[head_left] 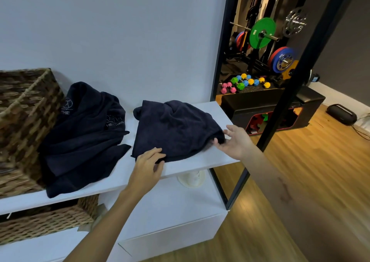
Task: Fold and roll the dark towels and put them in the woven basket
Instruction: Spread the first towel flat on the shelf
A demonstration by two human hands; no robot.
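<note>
We work a crumpled towel point(176, 125) on the white shelf point(200, 161): left hand point(149, 161) pinches its near edge, right hand point(234, 141) spread at its corner. Folding begins; next we must flatten it. More towels point(84, 133) wait beside the basket point(24, 109).

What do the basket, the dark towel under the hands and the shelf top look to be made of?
Woven basket: looks like natural fibre, seagrass or wicker, in brown and tan plaited strips, matte. Dark towel: soft navy cloth, likely terry or microfibre, with a fuzzy nap and loose folds. Shelf top: smooth white board, probably laminate; the core isn't visible.
</note>
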